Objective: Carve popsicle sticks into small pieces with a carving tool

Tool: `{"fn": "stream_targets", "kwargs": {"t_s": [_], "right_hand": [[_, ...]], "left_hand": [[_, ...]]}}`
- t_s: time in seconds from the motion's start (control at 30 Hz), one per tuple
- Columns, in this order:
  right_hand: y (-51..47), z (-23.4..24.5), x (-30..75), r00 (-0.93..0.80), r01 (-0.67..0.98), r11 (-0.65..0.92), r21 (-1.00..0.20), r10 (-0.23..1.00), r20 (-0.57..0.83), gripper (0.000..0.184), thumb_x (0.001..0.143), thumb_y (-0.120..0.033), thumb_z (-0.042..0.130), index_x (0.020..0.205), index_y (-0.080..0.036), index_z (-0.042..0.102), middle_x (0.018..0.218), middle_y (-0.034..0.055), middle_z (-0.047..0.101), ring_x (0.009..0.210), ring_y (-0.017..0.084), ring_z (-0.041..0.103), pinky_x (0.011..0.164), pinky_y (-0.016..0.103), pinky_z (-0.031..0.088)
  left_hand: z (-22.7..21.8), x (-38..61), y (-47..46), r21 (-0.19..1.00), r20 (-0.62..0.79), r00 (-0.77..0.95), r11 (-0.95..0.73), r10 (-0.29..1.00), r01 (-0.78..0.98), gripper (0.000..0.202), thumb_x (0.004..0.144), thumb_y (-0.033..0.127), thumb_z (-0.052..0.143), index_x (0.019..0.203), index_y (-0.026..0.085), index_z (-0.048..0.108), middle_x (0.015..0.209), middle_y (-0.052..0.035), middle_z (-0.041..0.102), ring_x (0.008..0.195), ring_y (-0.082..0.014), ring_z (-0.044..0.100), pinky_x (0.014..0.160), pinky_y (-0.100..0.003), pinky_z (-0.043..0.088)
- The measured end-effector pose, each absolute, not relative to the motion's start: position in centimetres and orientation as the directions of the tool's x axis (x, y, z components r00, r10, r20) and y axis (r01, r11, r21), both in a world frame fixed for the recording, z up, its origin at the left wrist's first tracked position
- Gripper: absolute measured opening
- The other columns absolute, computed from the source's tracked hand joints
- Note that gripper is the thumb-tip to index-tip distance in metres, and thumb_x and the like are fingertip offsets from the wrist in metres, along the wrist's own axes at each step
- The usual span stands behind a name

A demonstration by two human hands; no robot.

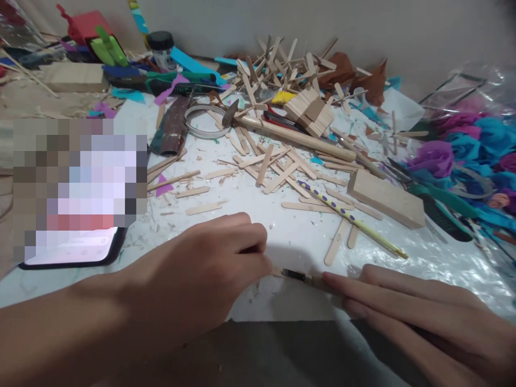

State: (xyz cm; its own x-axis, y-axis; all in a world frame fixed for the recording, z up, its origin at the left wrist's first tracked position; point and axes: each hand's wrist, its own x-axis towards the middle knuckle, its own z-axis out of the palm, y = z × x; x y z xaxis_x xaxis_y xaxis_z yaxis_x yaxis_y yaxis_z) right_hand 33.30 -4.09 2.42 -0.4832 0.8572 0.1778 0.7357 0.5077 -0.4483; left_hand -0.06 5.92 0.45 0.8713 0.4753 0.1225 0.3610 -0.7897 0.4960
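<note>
Near the table's [290, 236] front edge, your left hand [201, 269] pressed closed on a small stick piece while your right hand [407, 306] gripped the knife [300, 276], blade pointing left toward it.

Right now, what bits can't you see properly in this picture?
- Head view: whatever the left hand presses down is hidden under its fingers.
- The thin blade runs under the right hand, so its handle is covered.
- The phone screen is blurred out.
- The paper flowers are cut off by the right edge.
</note>
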Motion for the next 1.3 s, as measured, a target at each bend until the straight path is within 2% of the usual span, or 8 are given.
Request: {"fn": "stream_targets", "kwargs": {"t_s": [0.17, 0.27, 0.47, 0.63, 0.77, 0.97, 1.2, 1.3], "right_hand": [[-4.0, 1.9, 33.5, -0.486, 0.720, 0.501, -0.481, 0.858, 0.167, 0.068, 0.118, -0.020, 0.056, 0.173, -0.060, 0.051, 0.118, -0.0052, 0.090, 0.090, 0.020, 0.088, 0.064, 0.025, 0.066], [-4.2, 2.0, 33.6, -0.478, 0.737, 0.500, -0.454, 0.861, 0.172, 0.065, 0.120, -0.025, 0.055, 0.173, -0.061, 0.051, 0.120, -0.0050, 0.090, 0.096, 0.021, 0.088, 0.070, 0.027, 0.068], [-4.0, 2.8, 32.6, -0.470, 0.703, 0.435, -0.562, 0.878, 0.091, 0.071, 0.119, -0.018, 0.052, 0.175, -0.061, 0.049, 0.107, -0.0028, 0.088, 0.083, 0.020, 0.085, 0.058, 0.026, 0.063], [-3.8, 2.8, 32.5, -0.457, 0.712, 0.435, -0.551, 0.883, 0.106, 0.069, 0.118, -0.018, 0.056, 0.173, -0.059, 0.052, 0.104, -0.0040, 0.088, 0.080, 0.020, 0.085, 0.055, 0.026, 0.060], [-4.0, 2.6, 32.9, -0.461, 0.709, 0.428, -0.560, 0.883, 0.090, 0.067, 0.118, -0.019, 0.057, 0.174, -0.056, 0.052, 0.111, -0.0034, 0.089, 0.086, 0.020, 0.087, 0.056, 0.026, 0.059], [-3.9, 2.1, 32.8, -0.475, 0.700, 0.432, -0.568, 0.876, 0.081, 0.057, 0.119, -0.021, 0.057, 0.169, -0.047, 0.062, 0.120, 0.0011, 0.089, 0.099, 0.022, 0.088, 0.057, 0.026, 0.058], [-3.7, 2.5, 32.7, -0.493, 0.698, 0.436, -0.569, 0.868, 0.061, 0.062, 0.119, -0.019, 0.053, 0.172, -0.051, 0.055, 0.115, -0.0006, 0.089, 0.094, 0.020, 0.088, 0.059, 0.024, 0.061], [-3.7, 2.6, 32.6, -0.479, 0.699, 0.416, -0.582, 0.876, 0.052, 0.059, 0.118, -0.019, 0.053, 0.168, -0.050, 0.061, 0.113, -0.0001, 0.089, 0.089, 0.021, 0.087, 0.058, 0.026, 0.060]], "left_hand": [[0.6, 0.3, 5.9, 0.428, 0.149, 0.896, -0.844, 0.418, 0.322, 0.032, 0.104, -0.001, 0.062, 0.106, 0.025, 0.081, 0.100, -0.0010, 0.072, 0.089, -0.0216, 0.060, 0.081, -0.033, 0.049], [0.4, 0.4, 5.8, 0.410, 0.201, 0.895, -0.864, 0.398, 0.292, 0.031, 0.103, -0.001, 0.059, 0.105, 0.021, 0.080, 0.097, -0.0029, 0.071, 0.088, -0.0231, 0.059, 0.079, -0.035, 0.048], [0.3, 0.2, 5.8, 0.517, 0.195, 0.857, -0.792, 0.478, 0.324, 0.033, 0.107, 0.004, 0.048, 0.109, 0.023, 0.075, 0.099, -0.0046, 0.068, 0.087, -0.0232, 0.057, 0.075, -0.038, 0.043], [0.6, 0.3, 5.7, 0.564, 0.120, 0.840, -0.733, 0.529, 0.381, 0.034, 0.117, 0.019, 0.044, 0.109, 0.025, 0.077, 0.097, -0.0030, 0.066, 0.086, -0.0215, 0.054, 0.075, -0.037, 0.037], [0.7, 0.4, 5.8, 0.569, 0.072, 0.848, -0.720, 0.526, 0.398, 0.030, 0.117, 0.023, 0.051, 0.099, 0.024, 0.075, 0.097, -0.0014, 0.067, 0.086, -0.0202, 0.054, 0.076, -0.036, 0.037], [0.5, 0.2, 5.8, 0.583, 0.172, 0.844, -0.743, 0.508, 0.329, 0.034, 0.112, 0.007, 0.048, 0.101, 0.022, 0.077, 0.104, -0.0031, 0.072, 0.090, -0.0203, 0.058, 0.080, -0.035, 0.042], [0.8, 0.1, 5.9, 0.592, 0.119, 0.843, -0.720, 0.524, 0.364, 0.031, 0.112, 0.010, 0.053, 0.099, 0.022, 0.079, 0.102, -0.0019, 0.072, 0.090, -0.0197, 0.059, 0.078, -0.034, 0.044], [0.9, 0.3, 5.7, 0.612, 0.097, 0.840, -0.698, 0.534, 0.373, 0.032, 0.113, 0.010, 0.053, 0.095, 0.021, 0.077, 0.101, -0.0004, 0.072, 0.089, -0.0176, 0.062, 0.079, -0.031, 0.046]]}}
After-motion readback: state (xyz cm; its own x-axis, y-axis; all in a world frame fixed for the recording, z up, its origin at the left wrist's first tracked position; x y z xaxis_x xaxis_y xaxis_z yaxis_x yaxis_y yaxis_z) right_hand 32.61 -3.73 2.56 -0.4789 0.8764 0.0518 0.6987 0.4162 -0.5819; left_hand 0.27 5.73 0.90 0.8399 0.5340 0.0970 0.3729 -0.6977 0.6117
